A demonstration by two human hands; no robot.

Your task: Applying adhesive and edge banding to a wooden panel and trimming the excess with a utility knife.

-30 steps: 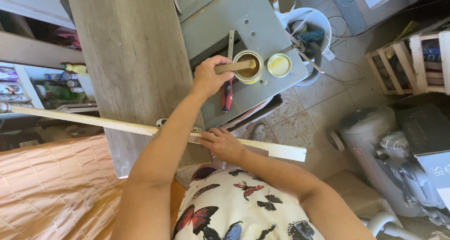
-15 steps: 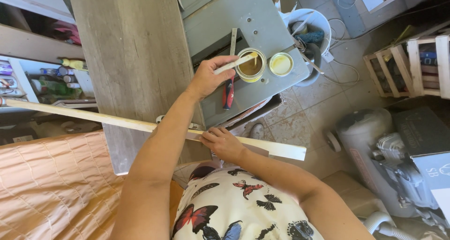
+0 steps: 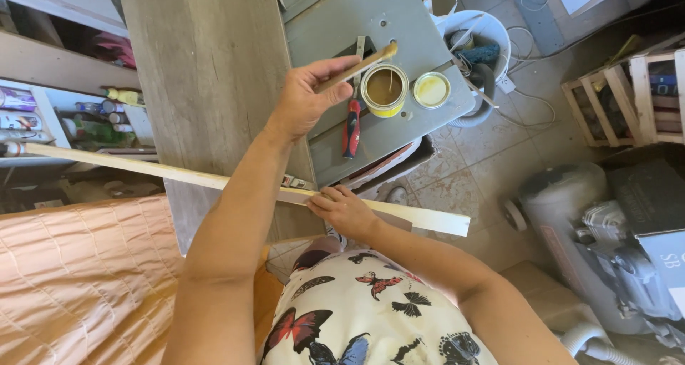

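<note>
My left hand (image 3: 303,97) pinches a thin wooden brush (image 3: 358,66), lifted just above and left of an open yellow tin (image 3: 384,88) of brownish liquid. A thin thread of liquid hangs from the brush tip toward the tin. The tin's lid (image 3: 432,89) lies to its right on the grey metal table (image 3: 371,15). My right hand (image 3: 342,209) rests its fingers on a long pale wooden strip (image 3: 178,174), which runs across in front of me from far left to right.
A red-handled tool (image 3: 351,129) lies beside the tin. A white bucket (image 3: 492,29) of tools stands at the table's right edge. Also around are a grey plank bench (image 3: 207,87), orange quilted cloth (image 3: 78,279), a wooden crate (image 3: 635,94) and a grey machine (image 3: 592,222) on the floor.
My left hand has raised the brush out of the tin, where its tip was dipped before. My right hand stays on the strip.
</note>
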